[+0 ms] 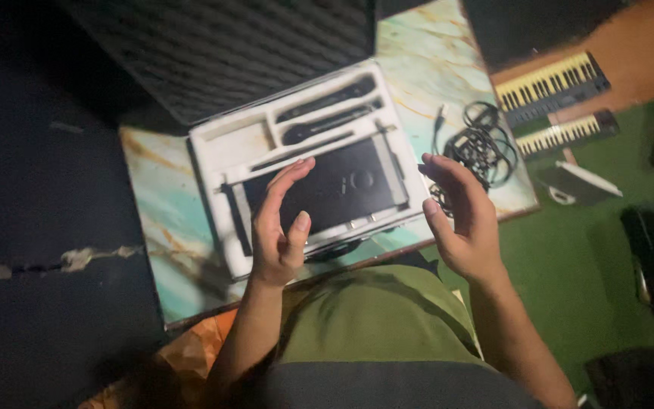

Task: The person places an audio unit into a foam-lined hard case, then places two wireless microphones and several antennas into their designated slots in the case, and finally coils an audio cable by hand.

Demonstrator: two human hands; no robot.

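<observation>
We see both hands raised above an open case [225, 163] that lies on a marbled bench [157, 220]. The left hand [280, 227] hovers over the case's near left part, palm turned inward, fingers loosely spread, its grip open and holding nothing. The right hand [459, 223] hangs just off the case's right edge, fingers curled a little, grip likewise open and empty. Between them, in the white foam tray, sits a flat black receiver unit [350, 185]. Behind it, 2 black microphones [327, 113] lie in their own slots. The case's dark foam-lined lid [221, 53] stands open at the far side. A coil of black cable [482, 144] rests on the bench near the right hand. On the green floor [569, 273] beyond lie 2 keyboards [558, 102].
</observation>
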